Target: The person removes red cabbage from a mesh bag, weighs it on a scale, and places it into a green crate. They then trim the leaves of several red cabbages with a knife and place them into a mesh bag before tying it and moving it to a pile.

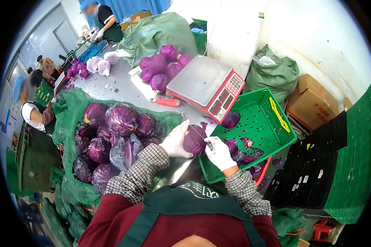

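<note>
My left hand point(177, 140), in a white glove, is closed against the side of a purple cabbage point(194, 142) at the table edge. In my right hand point(219, 154), also gloved, is a knife point(209, 143); its thin blade lies across the cabbage. Left of my left hand, a green mesh bag point(68, 108) lies opened around several purple cabbages point(121, 118). Below my right hand stands a green crate point(272, 142) with loose purple leaves point(248, 158) and a cabbage point(231, 120) in it.
A red-framed scale point(200, 78) sits ahead, beside a pile of peeled cabbages point(156, 64). A red-handled tool point(165, 101) lies before it. Foam-netted cabbages point(103, 65) are farther back. Stacked crates point(350, 164) and a cardboard box point(311, 101) stand right. Co-workers are at far left.
</note>
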### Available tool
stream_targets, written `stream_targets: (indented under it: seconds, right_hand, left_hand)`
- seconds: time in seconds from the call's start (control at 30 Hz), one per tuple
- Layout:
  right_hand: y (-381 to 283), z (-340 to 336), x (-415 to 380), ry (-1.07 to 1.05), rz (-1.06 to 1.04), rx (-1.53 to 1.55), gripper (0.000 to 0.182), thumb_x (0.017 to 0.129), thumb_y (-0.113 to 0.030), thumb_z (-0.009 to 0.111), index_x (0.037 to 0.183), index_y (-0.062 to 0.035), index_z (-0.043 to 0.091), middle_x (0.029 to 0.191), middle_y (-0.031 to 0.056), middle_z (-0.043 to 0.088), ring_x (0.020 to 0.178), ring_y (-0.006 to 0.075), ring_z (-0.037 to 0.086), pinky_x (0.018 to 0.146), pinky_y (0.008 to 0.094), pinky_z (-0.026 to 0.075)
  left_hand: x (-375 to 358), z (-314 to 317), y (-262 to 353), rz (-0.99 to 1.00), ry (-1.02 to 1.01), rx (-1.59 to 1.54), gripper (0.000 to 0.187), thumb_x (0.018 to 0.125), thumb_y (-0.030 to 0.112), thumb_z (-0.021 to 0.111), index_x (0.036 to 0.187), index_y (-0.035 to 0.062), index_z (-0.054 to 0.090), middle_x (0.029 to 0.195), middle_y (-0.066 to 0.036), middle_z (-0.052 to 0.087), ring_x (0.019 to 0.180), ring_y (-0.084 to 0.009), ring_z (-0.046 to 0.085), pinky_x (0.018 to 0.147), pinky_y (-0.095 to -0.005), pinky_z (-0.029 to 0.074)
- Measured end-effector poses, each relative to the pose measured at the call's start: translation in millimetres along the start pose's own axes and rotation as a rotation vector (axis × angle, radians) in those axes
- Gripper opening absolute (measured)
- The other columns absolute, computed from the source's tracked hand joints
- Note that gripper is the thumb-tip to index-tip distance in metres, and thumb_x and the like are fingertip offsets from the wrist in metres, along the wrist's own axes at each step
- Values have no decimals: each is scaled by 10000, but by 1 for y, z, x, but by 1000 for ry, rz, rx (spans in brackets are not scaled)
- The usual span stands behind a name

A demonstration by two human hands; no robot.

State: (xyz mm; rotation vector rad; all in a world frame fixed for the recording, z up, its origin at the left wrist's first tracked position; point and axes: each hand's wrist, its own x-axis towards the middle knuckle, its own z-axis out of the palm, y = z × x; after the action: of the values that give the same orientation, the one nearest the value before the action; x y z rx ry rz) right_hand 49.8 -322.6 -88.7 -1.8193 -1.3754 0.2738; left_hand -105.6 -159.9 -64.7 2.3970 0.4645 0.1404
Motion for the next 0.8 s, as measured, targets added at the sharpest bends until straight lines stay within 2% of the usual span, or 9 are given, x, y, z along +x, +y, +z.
stream_targets:
  seconds: [0.17,0.27,0.33,0.47,0.53,0.6,0.67,0.73,0.8]
  right_hand:
    - [15,5,2,238,98,52,102,770,-102,563,843,-62,622,851,147,615,778,317,618,714,396,515]
    - [89,5,0,325,399,135,142,785,-111,524,863,-20,601,863,180,613,816,367,591,757,429,488]
    - [131,20,-20,308,344,-173,188,792,-130,515,913,-7,589,894,200,604,858,386,573,788,433,472]
    - [153,44,-39,419,375,40,342,785,-129,594,1115,-39,577,1023,175,576,959,350,552,916,417,423]
    - [76,-2,-19,478,194,-180,345,808,-70,628,1138,-15,546,1061,120,583,963,264,569,876,339,453]
    - [35,-13,2,419,149,390,412,801,-124,697,1171,-36,539,991,66,592,795,146,588,684,269,501]
    - [24,-9,14,54,293,504,470,785,-189,722,1187,-21,543,936,70,589,750,131,582,681,269,502]
    - [17,2,13,-164,505,801,502,806,-251,715,1214,-31,525,803,30,574,534,82,509,490,220,450]
    - [8,10,7,-151,583,883,388,869,-224,653,1195,-52,534,663,-26,521,422,58,457,371,210,388]
  left_hand:
    - [-12,-6,18,-53,45,97,1202,544,372,810,1414,-83,117,1425,-281,246,1347,-380,243,1126,-381,218]
    - [-14,-5,22,-25,19,175,1171,551,357,811,1428,-30,138,1447,-253,230,1354,-385,230,1118,-427,226]
    - [-13,-6,28,14,-23,271,1161,553,351,811,1438,4,145,1459,-240,217,1359,-389,221,1112,-455,228]
    - [-15,-8,19,16,-18,220,1159,550,342,815,1443,35,142,1472,-239,185,1358,-419,207,1105,-479,225]
    - [-16,-14,21,41,-50,225,1150,550,336,815,1439,36,148,1470,-261,164,1358,-429,196,1106,-479,221]
    - [-12,-19,31,48,-97,256,1144,553,332,813,1437,36,149,1470,-269,150,1357,-430,195,1105,-480,223]
    - [-11,-20,36,62,-123,264,1213,531,333,838,1442,12,104,1477,-286,94,1354,-443,185,1110,-485,203]
    - [-14,-19,33,84,-82,239,1262,517,351,855,1444,-3,75,1474,-313,56,1356,-453,169,1116,-479,188]
    - [-23,-5,18,-8,142,65,1387,487,388,893,1411,-93,-22,1448,-378,-30,1373,-452,113,1140,-424,149]
